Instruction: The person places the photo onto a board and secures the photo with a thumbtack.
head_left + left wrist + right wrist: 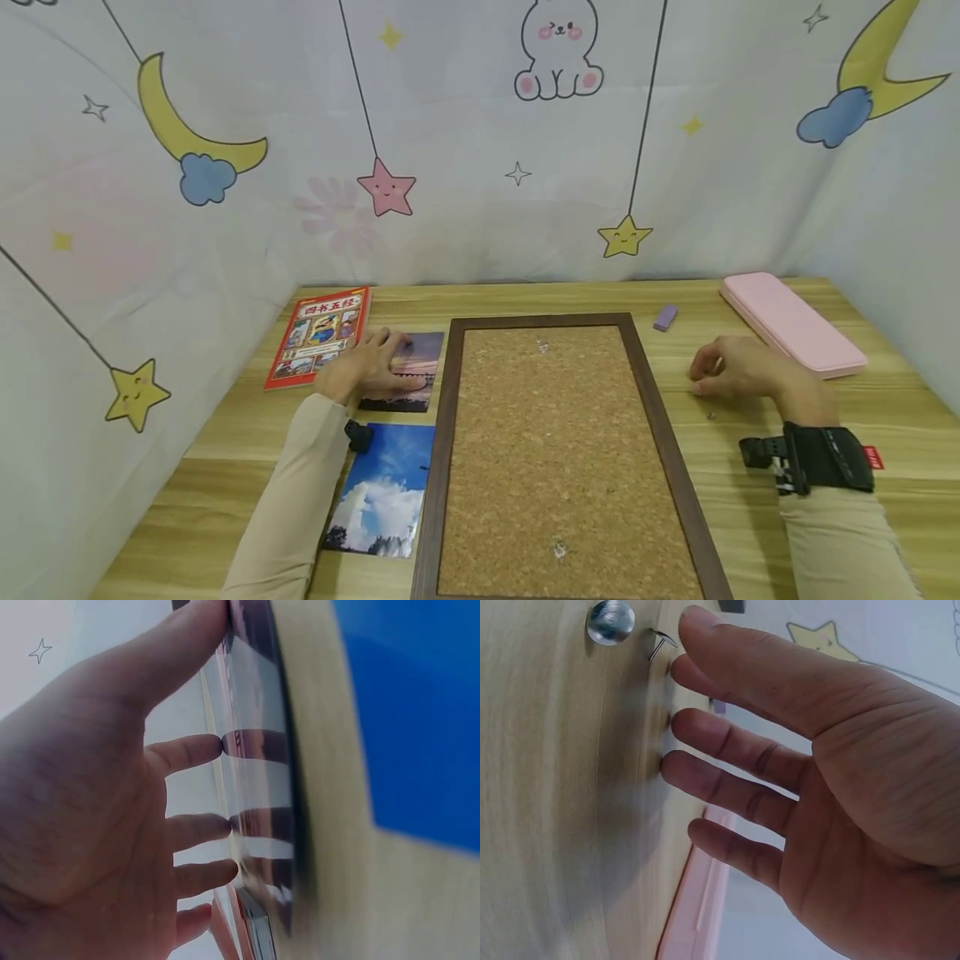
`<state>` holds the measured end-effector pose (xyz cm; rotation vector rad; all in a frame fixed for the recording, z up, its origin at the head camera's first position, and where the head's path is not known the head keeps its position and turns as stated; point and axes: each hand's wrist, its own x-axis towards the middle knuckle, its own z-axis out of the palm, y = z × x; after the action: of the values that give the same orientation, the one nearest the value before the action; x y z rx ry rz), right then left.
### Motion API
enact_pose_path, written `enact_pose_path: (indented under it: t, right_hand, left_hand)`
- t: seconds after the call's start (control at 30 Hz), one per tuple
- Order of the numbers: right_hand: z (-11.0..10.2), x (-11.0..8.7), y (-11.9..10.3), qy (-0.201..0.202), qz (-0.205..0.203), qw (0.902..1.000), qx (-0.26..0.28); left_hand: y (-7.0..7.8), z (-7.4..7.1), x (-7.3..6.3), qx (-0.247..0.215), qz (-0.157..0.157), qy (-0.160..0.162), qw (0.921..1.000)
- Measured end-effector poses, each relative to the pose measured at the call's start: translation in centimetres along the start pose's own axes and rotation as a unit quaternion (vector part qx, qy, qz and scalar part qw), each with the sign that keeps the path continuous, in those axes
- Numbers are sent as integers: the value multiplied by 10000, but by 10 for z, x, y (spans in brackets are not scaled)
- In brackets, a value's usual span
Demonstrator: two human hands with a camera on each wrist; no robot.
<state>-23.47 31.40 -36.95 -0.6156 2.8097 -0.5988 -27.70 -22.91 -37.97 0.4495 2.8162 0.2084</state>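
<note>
Two hands out, brown-framed cork board between them!
Left hand, fingers spread, touches the glossy purple sunset photo on the board's left; right hand, fingers loosely bent, sits just beside a tilted silver metal thumbtack, contact unclear, another round-headed tack nearby.

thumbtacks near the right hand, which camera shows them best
The right wrist view, because it is closest: one thumbtack shows its round metal head, and a second thumbtack shows its pin, near the right hand. The head view shows just a tiny speck by that hand; the left wrist view shows none.
</note>
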Motion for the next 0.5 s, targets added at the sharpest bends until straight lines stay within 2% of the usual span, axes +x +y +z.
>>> enact_pose_path:
  t: [0.2,0.5]
  right_hand:
    - [1,1,-1,-251,78,9996,100]
    - [2,0,2,-586,127,9973,433]
  left_hand:
    - [-2,-1,0,-252,36,14,9997]
    - [-2,-2,0,-255,-51,168,9995]
